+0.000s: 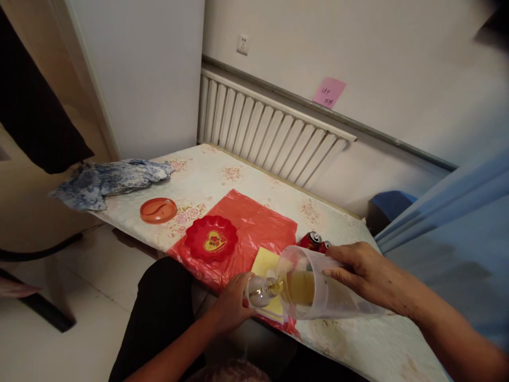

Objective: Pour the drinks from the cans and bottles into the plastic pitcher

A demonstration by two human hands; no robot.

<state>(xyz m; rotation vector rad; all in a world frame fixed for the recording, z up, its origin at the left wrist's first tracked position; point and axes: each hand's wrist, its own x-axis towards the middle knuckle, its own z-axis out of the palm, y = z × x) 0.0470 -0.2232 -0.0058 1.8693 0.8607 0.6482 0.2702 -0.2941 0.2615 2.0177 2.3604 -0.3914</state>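
Translucent plastic cup [336, 302], tilted, holding yellowish liquid [301, 288], lies below the right hand [361, 273], which clasps its wall; the left hand [234, 301] is closed around a clear bottle [260, 293], its neck perhaps touching the cup's rim.

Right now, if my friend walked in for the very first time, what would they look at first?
Probably the bright red sheet on the flowery table, with a wavy-edged red plate on its left side. Next, the see-through container in the right grip, with yellowish liquid inside, its open end facing the small clear bottle in the left grip. The pink note above the radiator stands out too.
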